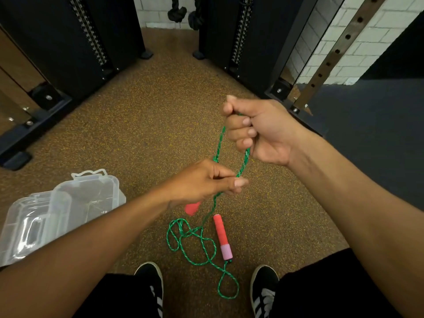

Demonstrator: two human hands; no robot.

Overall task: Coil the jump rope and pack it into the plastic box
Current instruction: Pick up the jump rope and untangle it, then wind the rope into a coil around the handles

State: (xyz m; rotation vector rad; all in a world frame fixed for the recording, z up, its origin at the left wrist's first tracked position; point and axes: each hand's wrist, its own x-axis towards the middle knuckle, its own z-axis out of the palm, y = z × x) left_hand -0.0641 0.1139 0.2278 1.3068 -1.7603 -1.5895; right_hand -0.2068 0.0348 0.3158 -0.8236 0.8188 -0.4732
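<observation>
While most of the green jump rope [202, 243] lies in a loose tangle on the speckled brown floor [142, 125] between the person's black shoes [150, 285], both bare hands are raised above it, working a first loop. The right hand [257, 131], farther away and to the right, is closed in a fist around the rope, which enters at the top of the fist and comes out below the little finger. The left hand [204, 182], nearer and lower, pinches the rope between thumb and fingertips, and a red handle [192, 207] shows just beneath its palm; whether that hand also grips the handle cannot be told. A short arc of rope runs between the two hands. The second handle [222, 236], red with a pink end, lies on the floor just right of the tangle. The clear plastic box [87, 198] sits open on the floor at near left, its lid [27, 228] folded back toward the viewer, well apart from the rope.

To coil well from here, it seems best to keep the right fist as a fixed anchor, let the left hand feed even loops into it, and shake out the floor tangle before each pull so no knot is drawn tight. Loops probably need to be small enough to fit the box.
</observation>
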